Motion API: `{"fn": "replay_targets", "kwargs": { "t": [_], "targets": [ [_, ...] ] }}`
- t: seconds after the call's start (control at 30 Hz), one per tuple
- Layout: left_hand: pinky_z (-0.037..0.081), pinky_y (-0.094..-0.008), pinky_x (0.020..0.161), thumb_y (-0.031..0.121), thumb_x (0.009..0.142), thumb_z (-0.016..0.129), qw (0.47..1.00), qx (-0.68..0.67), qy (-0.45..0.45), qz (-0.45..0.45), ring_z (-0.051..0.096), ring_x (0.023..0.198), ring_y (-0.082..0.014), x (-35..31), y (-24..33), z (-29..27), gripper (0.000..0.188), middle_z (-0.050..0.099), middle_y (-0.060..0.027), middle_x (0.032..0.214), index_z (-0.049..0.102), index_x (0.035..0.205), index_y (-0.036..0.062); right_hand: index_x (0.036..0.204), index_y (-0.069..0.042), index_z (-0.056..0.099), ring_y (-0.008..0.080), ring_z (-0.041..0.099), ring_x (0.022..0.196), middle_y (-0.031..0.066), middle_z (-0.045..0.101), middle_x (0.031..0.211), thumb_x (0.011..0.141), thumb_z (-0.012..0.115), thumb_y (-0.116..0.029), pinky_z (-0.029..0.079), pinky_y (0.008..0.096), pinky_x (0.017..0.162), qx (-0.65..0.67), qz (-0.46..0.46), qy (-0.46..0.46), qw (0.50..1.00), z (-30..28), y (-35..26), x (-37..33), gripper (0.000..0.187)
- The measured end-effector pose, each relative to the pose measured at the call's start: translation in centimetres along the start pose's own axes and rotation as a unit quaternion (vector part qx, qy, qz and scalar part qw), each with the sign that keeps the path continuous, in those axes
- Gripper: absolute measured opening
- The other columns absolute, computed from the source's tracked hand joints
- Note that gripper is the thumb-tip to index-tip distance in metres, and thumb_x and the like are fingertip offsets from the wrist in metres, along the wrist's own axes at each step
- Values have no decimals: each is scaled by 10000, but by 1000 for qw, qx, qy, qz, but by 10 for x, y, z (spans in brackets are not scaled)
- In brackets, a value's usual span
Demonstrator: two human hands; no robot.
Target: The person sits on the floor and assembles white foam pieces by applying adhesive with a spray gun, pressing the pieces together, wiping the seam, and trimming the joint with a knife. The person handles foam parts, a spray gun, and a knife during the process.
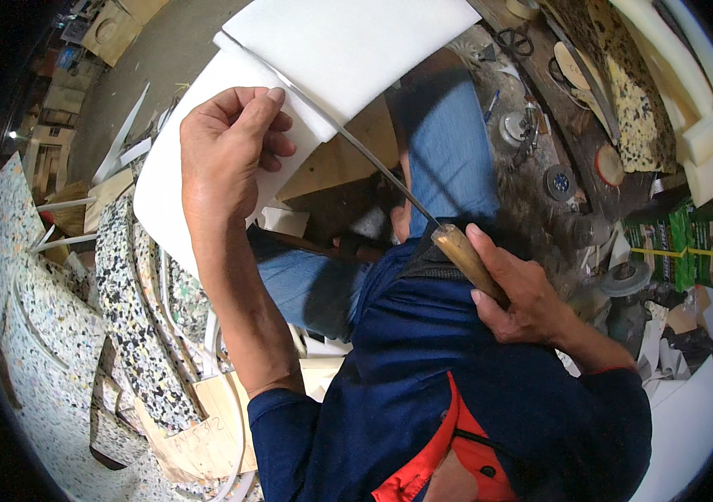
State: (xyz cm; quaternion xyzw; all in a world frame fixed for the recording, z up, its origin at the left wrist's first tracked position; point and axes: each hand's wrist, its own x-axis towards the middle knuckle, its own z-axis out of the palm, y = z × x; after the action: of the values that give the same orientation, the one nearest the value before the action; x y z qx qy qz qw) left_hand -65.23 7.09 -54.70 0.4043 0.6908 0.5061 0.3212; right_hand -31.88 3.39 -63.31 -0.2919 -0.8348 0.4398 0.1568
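My right hand point(528, 297) is wrapped round the wooden handle point(464, 253) of a long, thin-bladed knife. Its narrow metal blade point(377, 165) slants up and left to a white foam sheet point(356, 46), along a straight line between that sheet and a second white foam piece point(162, 180). Over this second piece is my left hand point(235, 142), thumb and forefinger pressed together close beside the blade, the other fingers curled. Whether those fingertips grip the foam edge, the blade or something small is not clear.
Under the foam are my jeans-clad legs point(448, 125) and a brown board point(348, 155). Speckled foam offcuts point(135, 309) crowd the left. On the right lie a tape roll point(524, 8), scissors point(515, 40), a round metal disc point(627, 278), green packages point(683, 247) and pale foam strips point(712, 134).
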Motion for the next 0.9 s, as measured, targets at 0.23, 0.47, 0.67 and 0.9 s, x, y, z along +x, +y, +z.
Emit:
{"fn": "replay_targets", "kwargs": {
  "t": [0.23, 0.47, 0.67, 0.9],
  "targets": [
    [426, -216, 455, 212, 899, 734, 999, 36, 4, -6, 615, 534, -103, -11, 5, 4, 272, 673, -74, 735, 698, 982, -45, 1537, 29, 247, 429, 583, 1234, 308, 492, 1421, 833, 619, -21, 496, 426, 1026, -3, -25, 11, 1000, -1, 3, 0, 798],
    [425, -210, 435, 185, 910, 710, 999, 48, -8, -8, 622, 521, -94, -14, 8, 7, 243, 668, -73, 711, 696, 955, -53, 1531, 32, 262, 421, 592, 1157, 296, 523, 1332, 824, 622, -21, 499, 428, 974, -5, -39, 26, 999, -2, 3, 0, 795],
    [420, -210, 436, 184, 912, 686, 999, 44, -8, -12, 617, 516, -91, -12, 8, 9, 211, 658, -56, 700, 682, 906, -27, 1519, 43, 279, 362, 646, 777, 226, 619, 954, 803, 638, -6, 539, 419, 680, -18, -124, 84, 989, -1, 2, 13, 803],
    [422, -215, 441, 184, 908, 669, 1000, 25, -1, -13, 610, 513, -97, -11, 7, 10, 200, 654, -57, 696, 673, 874, -14, 1522, 37, 277, 366, 642, 779, 230, 623, 961, 787, 643, 8, 533, 428, 691, -1, -130, 93, 987, 1, 2, 26, 821]
  ]
}}
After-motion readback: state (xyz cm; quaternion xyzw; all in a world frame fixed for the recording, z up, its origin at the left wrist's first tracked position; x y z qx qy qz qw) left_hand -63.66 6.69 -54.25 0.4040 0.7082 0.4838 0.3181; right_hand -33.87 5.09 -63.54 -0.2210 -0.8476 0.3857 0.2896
